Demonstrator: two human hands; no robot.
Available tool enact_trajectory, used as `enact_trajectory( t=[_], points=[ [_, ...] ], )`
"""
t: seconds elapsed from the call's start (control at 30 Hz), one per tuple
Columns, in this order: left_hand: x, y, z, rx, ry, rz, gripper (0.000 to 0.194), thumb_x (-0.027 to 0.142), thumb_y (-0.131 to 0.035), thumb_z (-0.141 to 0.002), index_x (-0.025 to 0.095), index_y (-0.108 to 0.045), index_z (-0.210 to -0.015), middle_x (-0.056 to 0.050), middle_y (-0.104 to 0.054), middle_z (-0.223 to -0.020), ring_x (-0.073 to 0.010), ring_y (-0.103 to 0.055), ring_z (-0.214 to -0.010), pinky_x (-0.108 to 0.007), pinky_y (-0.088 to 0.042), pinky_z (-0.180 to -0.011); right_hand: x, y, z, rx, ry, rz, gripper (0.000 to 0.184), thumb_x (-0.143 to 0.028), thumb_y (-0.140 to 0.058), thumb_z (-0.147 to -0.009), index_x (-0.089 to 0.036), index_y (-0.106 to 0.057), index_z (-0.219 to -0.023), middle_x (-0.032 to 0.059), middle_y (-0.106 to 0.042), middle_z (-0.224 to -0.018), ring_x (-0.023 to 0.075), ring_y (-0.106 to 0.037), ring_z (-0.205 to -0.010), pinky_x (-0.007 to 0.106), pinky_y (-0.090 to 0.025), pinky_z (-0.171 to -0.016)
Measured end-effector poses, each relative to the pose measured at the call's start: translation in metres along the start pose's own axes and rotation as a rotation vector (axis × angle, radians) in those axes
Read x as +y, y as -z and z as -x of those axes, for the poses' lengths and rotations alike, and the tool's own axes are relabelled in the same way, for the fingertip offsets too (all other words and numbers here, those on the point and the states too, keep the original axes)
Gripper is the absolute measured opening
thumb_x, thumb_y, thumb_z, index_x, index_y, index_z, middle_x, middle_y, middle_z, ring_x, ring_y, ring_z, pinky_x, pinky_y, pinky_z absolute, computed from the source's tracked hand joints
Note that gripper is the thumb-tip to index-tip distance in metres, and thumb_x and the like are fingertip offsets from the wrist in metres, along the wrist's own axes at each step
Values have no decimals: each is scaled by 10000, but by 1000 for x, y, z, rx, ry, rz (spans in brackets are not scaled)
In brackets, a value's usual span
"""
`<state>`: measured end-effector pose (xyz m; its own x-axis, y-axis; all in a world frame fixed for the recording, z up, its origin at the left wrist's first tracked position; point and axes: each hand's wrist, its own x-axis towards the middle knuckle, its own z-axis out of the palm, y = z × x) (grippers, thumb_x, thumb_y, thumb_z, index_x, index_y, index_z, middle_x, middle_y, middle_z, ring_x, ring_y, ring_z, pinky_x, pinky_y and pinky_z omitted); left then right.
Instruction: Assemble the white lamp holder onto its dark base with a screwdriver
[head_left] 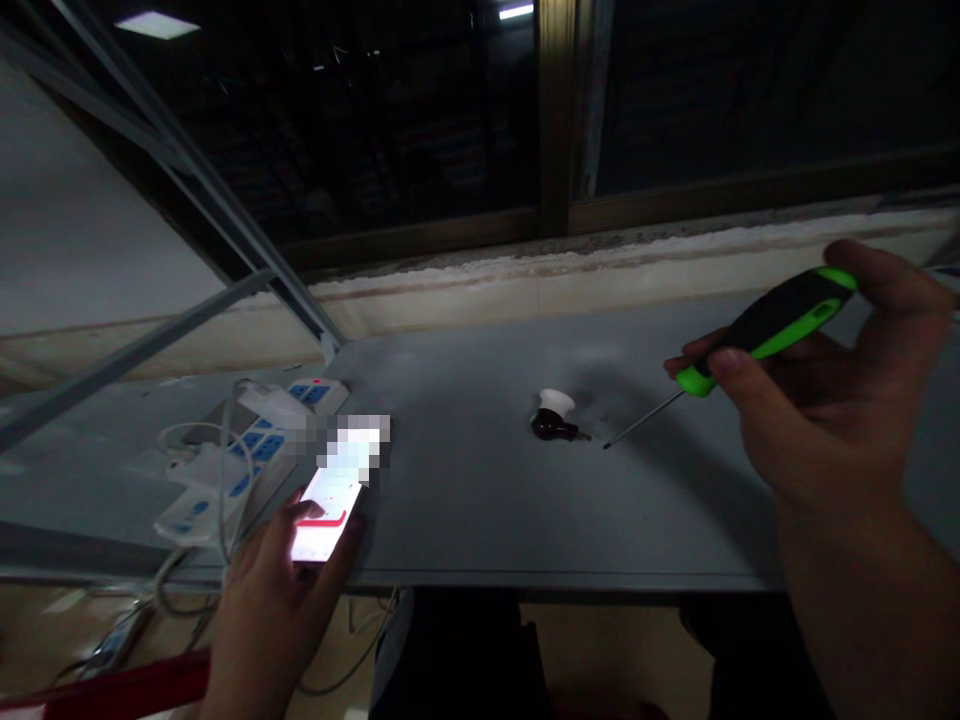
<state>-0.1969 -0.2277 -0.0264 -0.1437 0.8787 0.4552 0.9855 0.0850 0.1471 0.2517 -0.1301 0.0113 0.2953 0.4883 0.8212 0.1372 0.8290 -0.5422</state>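
Note:
A lit smartphone (330, 500) is gripped in my left hand (274, 570), its upper end blurred out by blocks. My right hand (817, 390) holds a black and green screwdriver (784, 320) by its handle, fingers around both ends of the grip. The screwdriver's thin shaft slants down to the left, its tip close to the grey tabletop; whether it touches I cannot tell. Just left of the tip lies a small dark brown, rounded object with a narrow end (553, 425). A white flared piece (556, 402) stands right behind it.
White power strips (262, 450) with blue sockets, plugs and cables (225, 470) lie on the left of the grey table (465, 500). A grey metal frame (225, 220) rises at the left. Behind the table runs a low wall ledge (480, 295) under dark windows.

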Motion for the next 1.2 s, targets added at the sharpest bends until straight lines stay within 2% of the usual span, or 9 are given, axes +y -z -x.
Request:
enact_trajectory(
  t=[0.2,0.33,0.47,0.6,0.77,0.93,1.1,1.2],
  points=[
    [-3,-2,-1,-26,15,1,581,716,-526,-885,217,-575,-1179,-187,-649,-1355,-417,-641,-1236,-580,-536,-1026,-2,-1,0,-3,-20,19,851,-94,-867,-698,-507,-548,-1370,-39,-477,-1554,117,-758,-714,312,-719,-643],
    [0,-1,0,12,12,18,547,697,-514,-908,222,-568,-1172,-181,-656,-1341,-413,-649,-1219,-597,-536,-1018,-2,-2,0,3,-15,19,823,-129,-875,-701,-520,-565,-1354,-44,-533,-1491,131,-751,-693,339,-721,-642],
    [3,0,0,5,8,26,539,695,-514,-912,218,-569,-1157,-175,-651,-1348,-393,-680,-1122,-588,-554,-976,-2,-1,0,-5,12,13,847,-87,-863,-685,-514,-576,-1357,-41,-404,-1582,113,-758,-737,309,-718,-670],
    [3,-1,0,14,27,18,590,724,-499,-893,218,-571,-1188,-176,-663,-1325,-377,-696,-1076,-559,-559,-964,0,0,0,-19,13,17,873,-88,-871,-682,-510,-554,-1377,-26,-506,-1511,121,-758,-706,315,-716,-650],
    [2,0,0,13,12,22,542,684,-511,-905,221,-580,-1177,-165,-655,-1339,-378,-686,-1107,-576,-569,-955,0,0,0,-10,-9,20,871,-88,-869,-686,-498,-542,-1381,-24,-557,-1462,130,-757,-687,319,-714,-618],
    [-3,0,0,-28,-7,8,523,688,-521,-908,235,-584,-1161,-156,-641,-1370,-382,-663,-1181,-558,-554,-1004,0,1,1,-22,-4,9,861,-70,-852,-695,-510,-549,-1370,-41,-415,-1590,120,-766,-735,327,-724,-681],
    [-6,-1,-1,-34,-23,4,575,692,-536,-903,207,-556,-1212,-195,-658,-1316,-407,-652,-1204,-577,-534,-1030,0,0,1,-5,-14,10,870,-86,-878,-677,-494,-549,-1372,-20,-529,-1498,122,-761,-684,312,-717,-642],
    [-4,0,0,-14,-11,17,542,673,-518,-923,212,-557,-1204,-192,-654,-1320,-391,-670,-1165,-570,-553,-995,0,0,1,6,-21,4,873,-80,-886,-667,-492,-559,-1363,-24,-525,-1511,120,-762,-694,299,-715,-642]
  ],
)
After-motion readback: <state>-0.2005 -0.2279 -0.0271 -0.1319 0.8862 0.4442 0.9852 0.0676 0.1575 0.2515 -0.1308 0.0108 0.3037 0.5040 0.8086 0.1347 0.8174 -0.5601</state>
